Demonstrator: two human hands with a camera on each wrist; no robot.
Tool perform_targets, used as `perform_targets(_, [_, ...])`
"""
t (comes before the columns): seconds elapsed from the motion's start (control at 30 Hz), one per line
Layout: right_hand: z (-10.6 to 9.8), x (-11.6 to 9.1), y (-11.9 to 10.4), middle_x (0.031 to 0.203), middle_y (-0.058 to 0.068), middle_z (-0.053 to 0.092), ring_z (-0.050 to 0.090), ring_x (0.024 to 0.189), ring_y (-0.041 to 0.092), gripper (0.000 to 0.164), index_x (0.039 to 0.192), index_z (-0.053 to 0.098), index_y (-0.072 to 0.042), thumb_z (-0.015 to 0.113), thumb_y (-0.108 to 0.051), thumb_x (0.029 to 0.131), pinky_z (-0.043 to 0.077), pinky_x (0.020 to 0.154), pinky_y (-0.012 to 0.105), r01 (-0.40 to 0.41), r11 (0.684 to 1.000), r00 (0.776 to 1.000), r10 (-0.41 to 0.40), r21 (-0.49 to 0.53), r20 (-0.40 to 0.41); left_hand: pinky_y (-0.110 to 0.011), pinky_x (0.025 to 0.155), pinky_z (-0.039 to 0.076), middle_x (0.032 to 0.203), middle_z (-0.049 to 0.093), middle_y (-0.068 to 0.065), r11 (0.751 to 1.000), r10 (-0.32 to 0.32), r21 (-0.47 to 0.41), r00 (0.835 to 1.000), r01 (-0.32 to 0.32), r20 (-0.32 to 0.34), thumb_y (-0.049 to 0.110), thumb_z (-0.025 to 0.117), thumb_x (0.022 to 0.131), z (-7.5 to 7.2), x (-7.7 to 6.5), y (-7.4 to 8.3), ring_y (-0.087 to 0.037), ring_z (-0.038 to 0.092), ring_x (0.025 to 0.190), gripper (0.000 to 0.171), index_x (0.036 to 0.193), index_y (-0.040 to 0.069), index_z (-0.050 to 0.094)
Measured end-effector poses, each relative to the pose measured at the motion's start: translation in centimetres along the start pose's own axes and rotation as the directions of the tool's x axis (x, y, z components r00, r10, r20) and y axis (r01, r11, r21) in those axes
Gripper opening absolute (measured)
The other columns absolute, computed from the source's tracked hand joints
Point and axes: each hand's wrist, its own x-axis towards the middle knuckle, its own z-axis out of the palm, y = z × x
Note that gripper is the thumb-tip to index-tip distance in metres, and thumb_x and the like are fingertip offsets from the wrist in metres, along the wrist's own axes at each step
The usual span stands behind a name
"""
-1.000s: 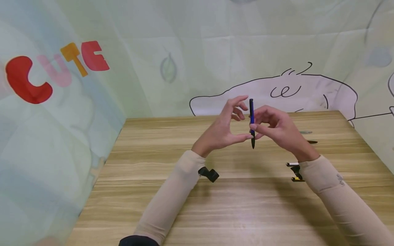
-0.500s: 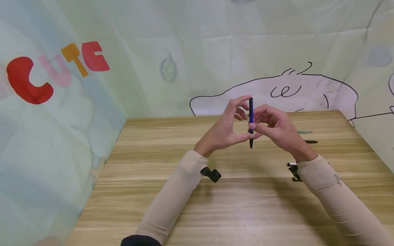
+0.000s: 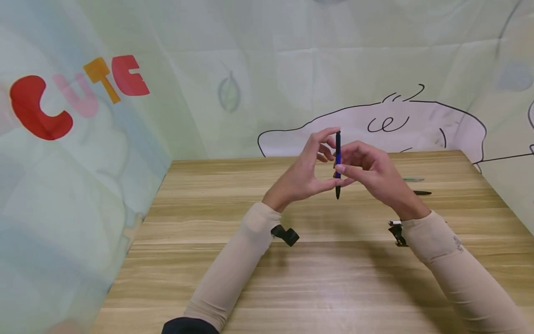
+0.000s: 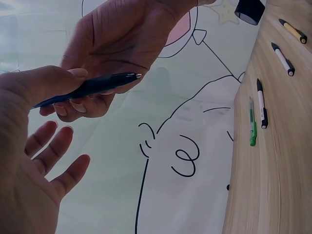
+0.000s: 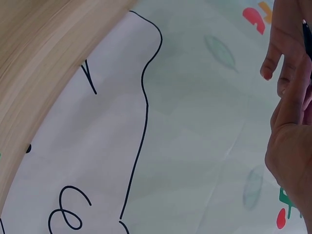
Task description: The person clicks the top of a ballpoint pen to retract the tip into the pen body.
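Note:
A slim dark blue and black pen stands upright in the air above the table, its point downward. My right hand pinches its barrel between thumb and fingers. From the other side my left hand reaches it: the index fingertip rests at the pen's top end and the extended thumb touches the lower barrel. In the left wrist view, the left thumb lies along the pen, and the other left fingers spread apart below. The right wrist view catches only part of the pen at its edge.
On the right of the wooden table lie several other pens: a green one, a black-and-white one, a white one with black ends and a yellow one. A printed cloth wall stands behind.
My left index finger has come in from beside the pen onto its top end. The pen and both hands have shifted slightly left and up.

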Motion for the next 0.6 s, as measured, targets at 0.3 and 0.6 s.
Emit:
perform_targets(0.3, [-0.02, -0.01, -0.32, 0.105, 0.014, 0.066, 0.068, 0.086, 0.020, 0.024, 0.120, 0.059, 0.005, 0.066, -0.001, 0.097, 0.062, 0.069, 0.039, -0.027, 1.000, 1.000, 0.027, 0.016, 0.000, -0.037, 0.097, 0.050, 0.125, 0.044, -0.007, 1.000, -0.011, 0.011, 1.000, 0.011, 0.000, 0.012, 0.087, 0.080, 0.11, -0.06, -0.25, -0.020, 0.055, 0.108, 0.103, 0.156, 0.017, 0.018])
perform_targets(0.6, [-0.20, -0.20, -0.37, 0.101, 0.014, 0.065, 0.067, 0.086, 0.022, 0.025, 0.120, 0.058, 0.003, 0.066, -0.004, 0.098, 0.062, 0.071, 0.040, -0.064, 0.998, 0.998, 0.064, 0.014, 0.017, -0.036, 0.098, 0.047, 0.133, 0.041, -0.009, 0.999, -0.012, 0.040, 1.000, 0.011, 0.020, 0.015, 0.087, 0.080, -0.01, 0.01, 0.03, -0.021, 0.053, 0.113, 0.105, 0.157, 0.017, 0.016])
